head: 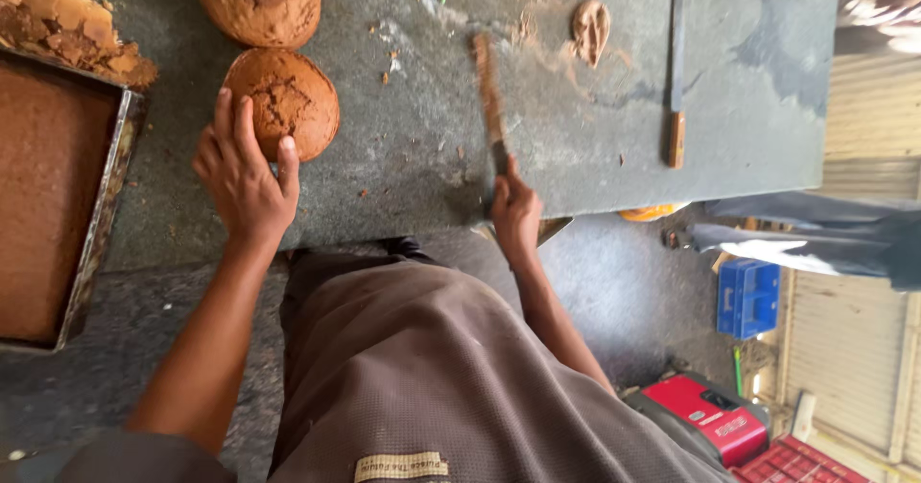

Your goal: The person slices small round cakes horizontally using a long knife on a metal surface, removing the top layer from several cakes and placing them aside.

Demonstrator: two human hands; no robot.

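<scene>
Grey stone tabletop point(595, 147), dusted with brown crumbs, fills the view from above. Left hand point(245, 178) lies spread, fingers and thumb cupped against the near edge of a round brown cake point(286, 99), likely steadying it so it doesn't slide. A second round cake point(257, 1) sits just beyond it, touching or nearly so. Right hand point(516, 212) is closed around the handle of a long knife point(489, 94), its crumb-coated blade lying flat on the stone, pointing away from the body. At far left, a metal tray point(101, 224) of flat brown cake, with trimmed scraps point(67, 27) heaped behind it. Another knife point(677, 70) rests well apart on the right.
</scene>
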